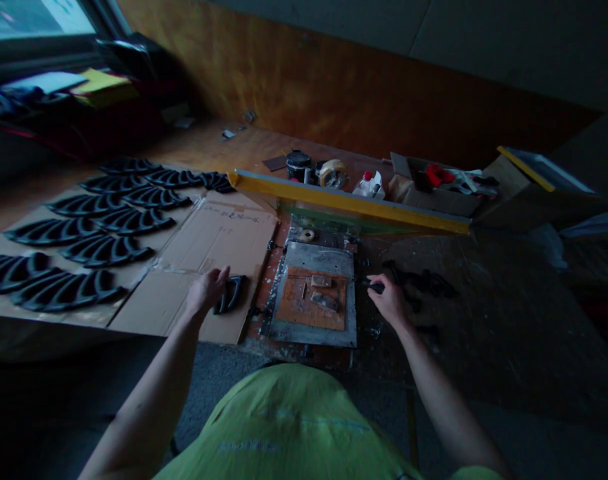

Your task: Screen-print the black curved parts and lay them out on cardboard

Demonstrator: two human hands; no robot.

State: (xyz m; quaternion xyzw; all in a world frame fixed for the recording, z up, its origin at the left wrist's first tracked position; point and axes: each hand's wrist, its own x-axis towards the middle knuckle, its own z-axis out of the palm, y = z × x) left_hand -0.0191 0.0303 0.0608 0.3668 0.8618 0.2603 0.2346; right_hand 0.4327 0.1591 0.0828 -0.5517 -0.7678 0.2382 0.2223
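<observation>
Nearest is the green shirt (294,427) of the person, with both bare arms stretched over the tabletop (494,333); the left hand (207,292) is just beside a curved black piece (233,295) lying on the cardboard sheet (219,240); that grip is partly curled with the fingertips near one another, and I cannot tell whether it touches the piece. The right hand (385,300) pinches a small dark part (377,287) between thumb and fingers; this grip is nearly closed, perhaps because so small a thing needs only the fingertips. Between the hands a metal plate (351,337) carries a wooden board (289,308) with two small blocks (321,281) on it, probably set centrally so either hand can reach; more dark parts (434,285) lie beyond the right hand, seemingly kept close to it. To the left, black ribbed pieces (109,248) lie nested in rows, likely to save room; the cardboard under them may guard their surfaces. Farther off, a yellow-edged frame (349,199) slants across; behind it are a black tub (298,165), a roll of tape (334,175) and a cardboard box (429,200), before a wooden panel (304,87).
</observation>
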